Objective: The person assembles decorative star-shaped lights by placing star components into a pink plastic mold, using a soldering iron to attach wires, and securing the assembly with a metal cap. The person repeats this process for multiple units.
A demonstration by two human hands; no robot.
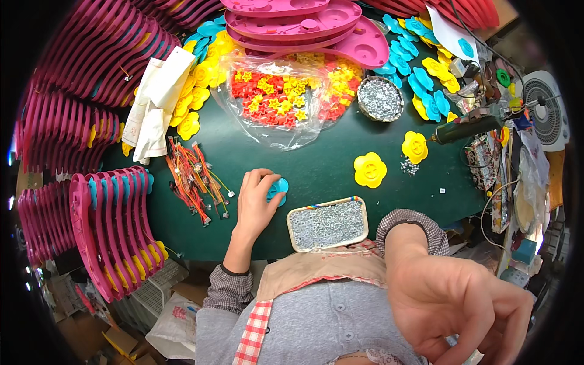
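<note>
My left hand (254, 204) curls its fingers around a blue round plastic piece (280, 188) on the green table, thumb at its lower edge. To its right lies a cream-rimmed tray (328, 224) full of small silvery metal parts. Raised close to the camera at the lower right is my right hand (459, 298). Its fingers are bent down and inward, and whatever they hold, if anything, is hidden. Two yellow flower-shaped plastic pieces (370, 170) rest on the table beyond the tray; a few tiny metal bits (409, 166) lie next to one of them.
Left of my left hand lie red wire bundles (190, 176). Stacked magenta plastic panels (112, 234) line the left side. A clear bag (274, 112) of red and yellow stars and a bowl (380, 98) of metal parts stand farther back. A dark-handled tool (465, 129) juts in from the right.
</note>
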